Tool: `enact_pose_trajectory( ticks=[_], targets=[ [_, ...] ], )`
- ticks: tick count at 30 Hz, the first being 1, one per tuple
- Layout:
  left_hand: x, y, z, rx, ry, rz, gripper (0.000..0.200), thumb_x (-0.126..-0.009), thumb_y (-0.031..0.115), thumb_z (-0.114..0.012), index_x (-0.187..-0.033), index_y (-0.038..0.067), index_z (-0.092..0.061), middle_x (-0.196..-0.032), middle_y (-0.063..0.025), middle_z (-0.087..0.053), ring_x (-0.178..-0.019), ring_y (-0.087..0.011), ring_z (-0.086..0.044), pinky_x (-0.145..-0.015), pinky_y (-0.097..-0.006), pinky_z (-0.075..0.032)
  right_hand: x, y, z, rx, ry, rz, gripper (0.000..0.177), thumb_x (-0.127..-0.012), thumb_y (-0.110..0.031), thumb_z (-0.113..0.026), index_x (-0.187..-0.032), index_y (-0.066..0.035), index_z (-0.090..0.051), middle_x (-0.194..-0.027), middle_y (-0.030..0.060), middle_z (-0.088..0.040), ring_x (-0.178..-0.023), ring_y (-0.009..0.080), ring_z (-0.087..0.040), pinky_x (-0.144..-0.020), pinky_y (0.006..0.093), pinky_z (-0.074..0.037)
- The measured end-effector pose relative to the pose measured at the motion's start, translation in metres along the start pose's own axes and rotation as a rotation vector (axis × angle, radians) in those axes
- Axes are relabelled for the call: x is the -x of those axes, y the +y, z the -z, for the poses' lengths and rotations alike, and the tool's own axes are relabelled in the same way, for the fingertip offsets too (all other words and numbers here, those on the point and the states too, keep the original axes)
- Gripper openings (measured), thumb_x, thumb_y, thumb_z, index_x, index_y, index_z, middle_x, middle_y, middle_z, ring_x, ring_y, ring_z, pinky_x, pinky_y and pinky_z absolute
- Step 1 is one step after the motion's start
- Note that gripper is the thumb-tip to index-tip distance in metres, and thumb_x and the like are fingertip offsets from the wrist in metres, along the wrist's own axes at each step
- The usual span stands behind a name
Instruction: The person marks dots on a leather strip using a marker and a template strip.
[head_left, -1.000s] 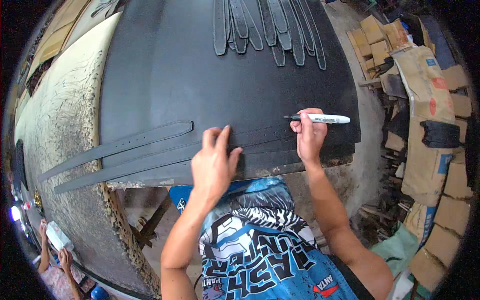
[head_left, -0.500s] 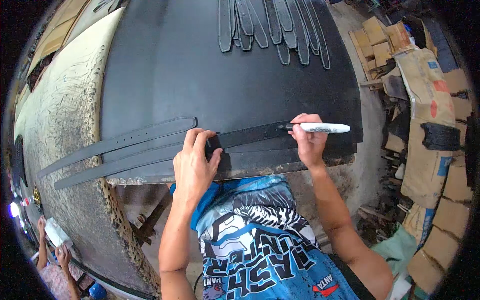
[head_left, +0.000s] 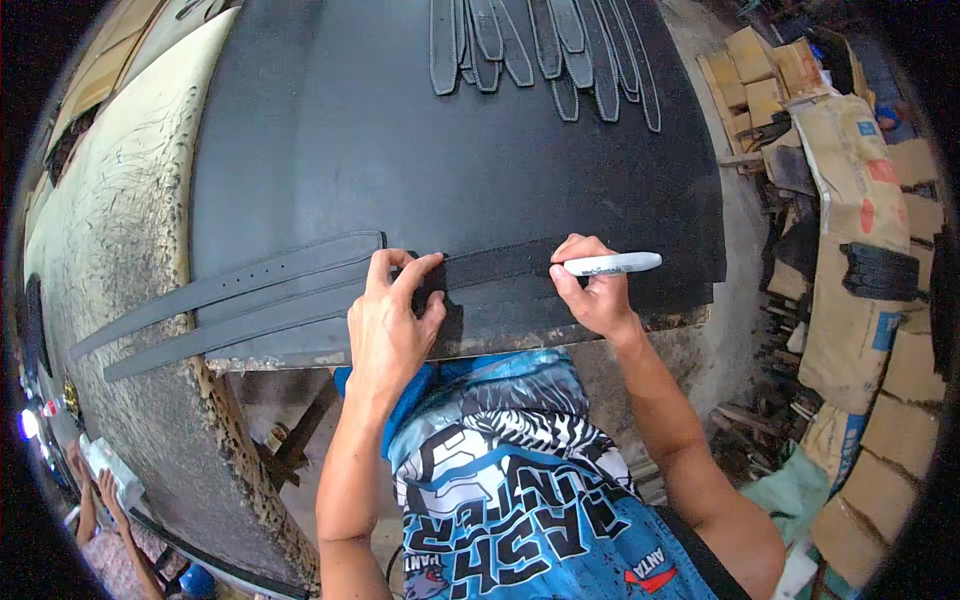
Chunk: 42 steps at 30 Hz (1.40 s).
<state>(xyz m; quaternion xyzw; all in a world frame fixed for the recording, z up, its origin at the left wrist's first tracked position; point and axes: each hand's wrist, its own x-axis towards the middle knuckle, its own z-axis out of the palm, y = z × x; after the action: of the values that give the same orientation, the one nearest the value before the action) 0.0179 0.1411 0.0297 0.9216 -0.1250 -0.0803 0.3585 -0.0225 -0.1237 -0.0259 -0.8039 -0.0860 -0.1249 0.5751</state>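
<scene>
My right hand (head_left: pixel 598 297) grips a white marker pen (head_left: pixel 622 263), its dark tip end at the far end of a black belt strap (head_left: pixel 495 264). Pressed onto that strap, my left hand (head_left: pixel 385 318) has its fingers curled, with something dark in the gap between thumb and forefinger that I cannot make out. A grey-black strap (head_left: pixel 240 332) runs out to the left from under this hand; whether both are one piece is hidden. Just beyond it lies another belt strap (head_left: pixel 290 266) with a row of holes, its rounded end near my left fingertips.
Several stitched belt straps (head_left: pixel 560 50) hang together at the table's far side. The black table sheet (head_left: pixel 330 170) meets a worn, pale board (head_left: pixel 120 220) on the left. Cardboard and sacks (head_left: pixel 850 250) line the right. At lower left, another person's hands (head_left: pixel 95 480) hold something white.
My right hand has moved slightly left and down with the marker pen, which now points less far along the strap. My left forefinger has spread a little along the strap's edge.
</scene>
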Motion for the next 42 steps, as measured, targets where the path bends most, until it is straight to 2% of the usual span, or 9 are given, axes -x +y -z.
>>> enact_pose_trajectory(
  ticks=[6, 9, 12, 15, 18, 24, 28, 34, 42],
  targets=[
    [-0.001, 0.003, 0.002, 0.019, -0.027, 0.038, 0.039, -0.078, 0.008, -0.075, -0.116, 0.013, -0.069, -0.112, -0.0116, -0.059, -0.084, -0.033, -0.067, -0.074, -0.0427, -0.054, -0.001, 0.0, -0.001, 0.047, 0.002, 0.002, 0.013, -0.086, -0.006, -0.071, -0.093, -0.004, -0.06, -0.078, 0.0083, -0.062, -0.066, 0.0186, -0.06, -0.059, 0.0331, -0.046],
    [-0.001, 0.002, 0.001, 0.034, -0.027, 0.043, 0.04, -0.078, 0.008, -0.075, -0.117, 0.013, -0.069, -0.112, -0.0115, -0.059, -0.083, -0.0327, -0.067, -0.073, -0.0428, -0.053, -0.003, 0.0, -0.001, 0.098, -0.036, 0.089, 0.013, -0.086, -0.006, -0.071, -0.092, -0.004, -0.06, -0.078, 0.0085, -0.063, -0.066, 0.0185, -0.06, -0.058, 0.0329, -0.046],
    [-0.001, 0.002, 0.002, 0.03, -0.023, 0.031, 0.04, -0.078, 0.008, -0.075, -0.117, 0.013, -0.069, -0.112, -0.0117, -0.059, -0.081, -0.0323, -0.066, -0.071, -0.0418, -0.053, -0.004, -0.004, -0.001, 0.091, 0.0, 0.064, 0.013, -0.086, -0.004, -0.07, -0.093, -0.005, -0.06, -0.08, 0.0082, -0.063, -0.066, 0.0176, -0.059, -0.058, 0.0324, -0.046],
    [-0.001, 0.001, 0.001, 0.039, -0.018, 0.022, 0.04, -0.078, 0.007, -0.075, -0.117, 0.013, -0.07, -0.112, -0.0117, -0.059, -0.081, -0.0319, -0.066, -0.071, -0.0411, -0.053, 0.005, 0.003, 0.001, -0.08, 0.075, -0.102, 0.014, -0.086, -0.004, -0.07, -0.093, -0.005, -0.059, -0.081, 0.0079, -0.063, -0.065, 0.0163, -0.058, -0.057, 0.032, -0.046],
    [-0.002, 0.004, 0.004, 0.035, -0.05, 0.068, 0.04, -0.078, 0.007, -0.075, -0.117, 0.013, -0.07, -0.113, -0.0114, -0.059, -0.077, -0.0313, -0.066, -0.07, -0.0406, -0.053, 0.003, 0.004, 0.002, 0.019, 0.028, -0.009, 0.014, -0.086, -0.004, -0.07, -0.094, -0.005, -0.059, -0.082, 0.0077, -0.063, -0.065, 0.0151, -0.058, -0.056, 0.0313, -0.045],
    [-0.001, -0.003, -0.001, 0.011, 0.016, -0.038, 0.04, -0.078, 0.008, -0.075, -0.118, 0.013, -0.069, -0.113, -0.011, -0.059, -0.07, -0.0304, -0.064, -0.068, -0.0407, -0.053, -0.002, -0.001, 0.001, 0.108, -0.006, 0.054, 0.013, -0.086, -0.004, -0.071, -0.092, -0.005, -0.06, -0.08, 0.0086, -0.063, -0.065, 0.0169, -0.06, -0.057, 0.0315, -0.046],
    [-0.001, 0.001, 0.002, 0.037, -0.03, 0.045, 0.04, -0.078, 0.008, -0.075, -0.118, 0.013, -0.069, -0.112, -0.0109, -0.059, -0.08, -0.0323, -0.066, -0.072, -0.0417, -0.054, 0.003, 0.001, 0.001, 0.003, 0.051, -0.064, 0.014, -0.084, -0.004, -0.072, -0.092, -0.005, -0.06, -0.079, 0.0099, -0.063, -0.066, 0.0201, -0.061, -0.058, 0.0331, -0.047],
    [-0.001, 0.0, 0.001, 0.035, -0.021, 0.035, 0.04, -0.078, 0.008, -0.075, -0.117, 0.013, -0.07, -0.112, -0.0111, -0.059, -0.088, -0.0336, -0.067, -0.076, -0.0425, -0.053, -0.004, -0.003, -0.004, 0.102, -0.018, 0.088, 0.019, -0.082, -0.003, -0.073, -0.094, -0.007, -0.059, -0.078, 0.0098, -0.064, -0.066, 0.0234, -0.061, -0.059, 0.0367, -0.047],
    [-0.001, -0.002, 0.0, 0.024, -0.006, -0.003, 0.04, -0.078, 0.008, -0.075, -0.117, 0.013, -0.07, -0.112, -0.0123, -0.059, -0.086, -0.0336, -0.067, -0.075, -0.0424, -0.053, -0.008, -0.006, -0.004, 0.144, -0.053, 0.112, 0.018, -0.082, -0.005, -0.073, -0.092, -0.007, -0.059, -0.076, 0.009, -0.063, -0.065, 0.0242, -0.061, -0.059, 0.0372, -0.047]
  ],
)
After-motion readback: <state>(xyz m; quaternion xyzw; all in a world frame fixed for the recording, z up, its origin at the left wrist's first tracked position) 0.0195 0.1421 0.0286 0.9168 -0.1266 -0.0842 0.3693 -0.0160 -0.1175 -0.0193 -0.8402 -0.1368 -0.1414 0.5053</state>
